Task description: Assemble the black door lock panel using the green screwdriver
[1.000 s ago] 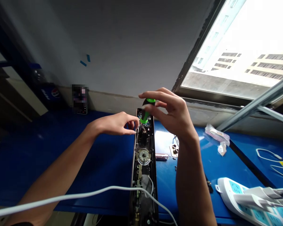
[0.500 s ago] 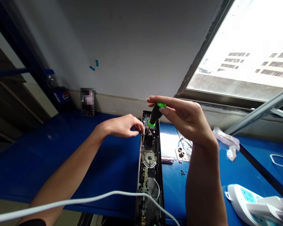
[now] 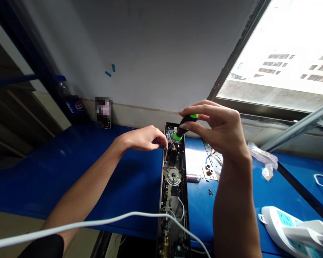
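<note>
**Two-handed over an open black housing (image 3: pixel 187 200)**

Grips the green-and-black screwdriver (image 3: pixel 187 126) in the right hand (image 3: pixel 218 125), between thumb and fingers, tilted down into the housing's far end. Curls the fingers of the left hand (image 3: pixel 148 139) at the housing's left rim; cannot tell whether pinching anything. Has the housing lying lengthwise on the blue table (image 3: pixel 134 179), between both forearms, with a metal plate (image 3: pixel 210 172) and small screws (image 3: pixel 210 192) to its right. Shows a white cable (image 3: pixel 110 220) crossing above the housing's near part.
</note>
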### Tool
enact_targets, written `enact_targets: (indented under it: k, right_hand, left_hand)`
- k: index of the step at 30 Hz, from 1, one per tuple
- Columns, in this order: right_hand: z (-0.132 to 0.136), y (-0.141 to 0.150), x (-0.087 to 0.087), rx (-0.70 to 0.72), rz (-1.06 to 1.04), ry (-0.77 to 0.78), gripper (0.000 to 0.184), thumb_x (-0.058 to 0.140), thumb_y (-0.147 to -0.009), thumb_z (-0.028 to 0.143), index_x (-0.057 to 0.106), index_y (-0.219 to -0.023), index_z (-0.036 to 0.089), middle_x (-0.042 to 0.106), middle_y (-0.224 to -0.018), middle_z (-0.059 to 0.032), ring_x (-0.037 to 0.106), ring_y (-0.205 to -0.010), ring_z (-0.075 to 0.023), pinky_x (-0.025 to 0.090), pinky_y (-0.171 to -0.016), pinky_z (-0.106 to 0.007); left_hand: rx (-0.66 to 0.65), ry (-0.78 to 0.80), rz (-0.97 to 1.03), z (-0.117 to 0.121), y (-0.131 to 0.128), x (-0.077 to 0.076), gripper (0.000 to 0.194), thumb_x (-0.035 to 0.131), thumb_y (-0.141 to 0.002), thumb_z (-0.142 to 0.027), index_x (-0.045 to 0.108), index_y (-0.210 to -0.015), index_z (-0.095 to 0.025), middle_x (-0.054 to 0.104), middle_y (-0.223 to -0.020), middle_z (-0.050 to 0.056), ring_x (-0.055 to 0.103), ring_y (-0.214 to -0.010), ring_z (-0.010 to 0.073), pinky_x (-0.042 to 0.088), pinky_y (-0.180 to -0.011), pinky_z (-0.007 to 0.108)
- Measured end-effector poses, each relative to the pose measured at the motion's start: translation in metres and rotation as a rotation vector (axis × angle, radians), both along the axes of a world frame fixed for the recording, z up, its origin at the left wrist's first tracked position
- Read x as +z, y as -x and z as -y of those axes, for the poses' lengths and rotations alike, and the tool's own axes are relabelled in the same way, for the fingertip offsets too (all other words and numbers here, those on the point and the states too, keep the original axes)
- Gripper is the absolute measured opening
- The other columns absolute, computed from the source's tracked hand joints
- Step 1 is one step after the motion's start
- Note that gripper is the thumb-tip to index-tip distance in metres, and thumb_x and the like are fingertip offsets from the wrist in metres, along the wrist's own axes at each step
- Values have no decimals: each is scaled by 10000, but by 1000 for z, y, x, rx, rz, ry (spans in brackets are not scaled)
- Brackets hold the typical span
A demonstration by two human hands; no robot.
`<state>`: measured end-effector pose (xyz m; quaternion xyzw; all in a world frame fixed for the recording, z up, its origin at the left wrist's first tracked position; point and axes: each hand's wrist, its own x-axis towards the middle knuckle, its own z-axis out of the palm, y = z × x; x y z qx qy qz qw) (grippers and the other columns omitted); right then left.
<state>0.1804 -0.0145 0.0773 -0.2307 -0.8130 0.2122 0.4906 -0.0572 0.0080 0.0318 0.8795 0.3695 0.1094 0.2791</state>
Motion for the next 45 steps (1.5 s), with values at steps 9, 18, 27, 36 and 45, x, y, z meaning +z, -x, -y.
enact_targets:
  k: [9, 18, 27, 36, 45]
  right_hand:
    - [2, -1, 1, 34, 87, 24, 361, 749, -904, 242, 754, -1260, 302, 760, -1184, -39, 736, -1085, -245, 647, -982, -476]
    - [-1, 3, -2, 74, 92, 86, 443, 617, -985, 263, 643, -1426, 294, 742, -1249, -39, 709, -1158, -236, 616, -1016, -457]
    - [-3, 4, -2, -6, 67, 37, 382, 636, -964, 292, 715, -1337, 314, 748, -1205, -21, 718, -1115, -229, 647, -927, -425]
    - [-1, 6, -1, -77, 47, -52, 283, 794, -863, 329, 814, -1142, 284, 751, -1039, -28, 723, -969, -196, 654, -824, -352]
    - [0, 7, -1, -77, 38, -58, 281, 805, -852, 294, 819, -1132, 269, 773, -1033, -24, 738, -953, -201, 655, -857, -365]
  left_hand:
    - [15, 9, 17, 0, 0, -1, 379, 583, -792, -27, 794, -1059, -193, 801, -1012, 19, 736, -913, 171, 528, -827, 236]
    - [7, 20, 32, 1, -1, 1, 370, 571, -792, -32, 796, -1046, -179, 803, -1008, 32, 739, -919, 177, 535, -848, 247]
    - [5, 19, 30, -1, 0, -1, 347, 593, -799, -74, 800, -1050, -194, 805, -1017, 26, 739, -919, 183, 530, -833, 244]
    - [3, 15, 23, 0, 1, 0, 357, 589, -799, -58, 800, -1057, -184, 807, -1042, 25, 744, -941, 185, 539, -849, 246]
    - [0, 6, 23, -2, 0, -1, 352, 590, -809, -55, 800, -1061, -184, 806, -1041, 19, 745, -940, 175, 540, -848, 230]
